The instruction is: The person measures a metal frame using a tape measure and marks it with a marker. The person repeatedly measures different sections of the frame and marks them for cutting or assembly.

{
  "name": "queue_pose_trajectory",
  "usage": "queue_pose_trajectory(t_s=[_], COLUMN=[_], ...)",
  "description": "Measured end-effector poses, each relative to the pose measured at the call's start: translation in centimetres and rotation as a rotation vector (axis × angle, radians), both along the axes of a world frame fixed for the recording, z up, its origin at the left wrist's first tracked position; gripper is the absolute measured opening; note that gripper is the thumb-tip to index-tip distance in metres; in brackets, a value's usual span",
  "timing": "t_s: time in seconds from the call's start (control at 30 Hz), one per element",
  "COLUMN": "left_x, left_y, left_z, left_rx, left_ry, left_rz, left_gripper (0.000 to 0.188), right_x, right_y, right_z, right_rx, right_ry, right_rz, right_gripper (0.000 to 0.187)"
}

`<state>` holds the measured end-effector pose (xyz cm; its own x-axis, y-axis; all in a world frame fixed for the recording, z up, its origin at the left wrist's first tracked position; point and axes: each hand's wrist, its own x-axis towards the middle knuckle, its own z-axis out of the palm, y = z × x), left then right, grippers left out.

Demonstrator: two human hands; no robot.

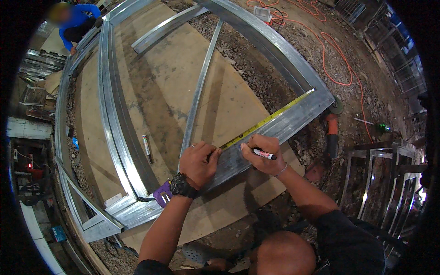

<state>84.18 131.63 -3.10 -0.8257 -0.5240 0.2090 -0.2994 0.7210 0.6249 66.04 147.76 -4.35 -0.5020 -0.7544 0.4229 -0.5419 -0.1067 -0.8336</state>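
Along the near bar of a galvanized metal frame (305, 110) lies the yellow blade of a tape measure (259, 124), its far end at the bar's right corner. My left hand (198, 161) is closed, pinching the blade against the bar. The purple tape case (162, 194) sits by that wrist, partly behind the watch. In my right hand (262, 143) is a white marker (264, 154) with a dark end; the fingers wrap around it just above the bar, beside the blade. The marker's tip is hidden by the fingers.
A second marker (146, 145) lies on the brown board (160, 101) under the frame. An orange and black angle grinder (332, 130) rests near the right corner. An orange cord (338, 82) snakes over gravel. Metal steps (366, 183) stand at right. A person in blue (81, 17) crouches far left.
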Motion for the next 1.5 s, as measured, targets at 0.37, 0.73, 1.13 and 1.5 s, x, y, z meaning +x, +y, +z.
queue_pose_trajectory(t_s=[0.37, 0.73, 1.13, 1.5], left_x=[0.0, 0.1, 1.4, 8.4], left_y=[0.2, 0.2, -1.2, -1.9], left_z=[0.0, 0.3, 0.7, 4.1], left_rx=[-0.024, -0.009, 0.084, -0.292], left_ry=[-0.017, -0.025, -0.094, -0.403], left_rz=[0.012, 0.007, 0.023, -0.063], left_gripper=[0.012, 0.013, 0.024, 0.044], right_x=[-0.1, -0.7, -10.7, -7.1], right_y=[0.0, 1.2, 1.2, -2.1], right_z=[-0.1, 0.4, 1.3, 0.8], right_rx=[0.009, -0.214, 0.331, 0.282], right_ry=[-0.017, -0.409, 0.463, 0.488], right_rz=[0.017, -0.177, 0.125, 0.287], right_gripper=[0.029, 0.023, 0.023, 0.009])
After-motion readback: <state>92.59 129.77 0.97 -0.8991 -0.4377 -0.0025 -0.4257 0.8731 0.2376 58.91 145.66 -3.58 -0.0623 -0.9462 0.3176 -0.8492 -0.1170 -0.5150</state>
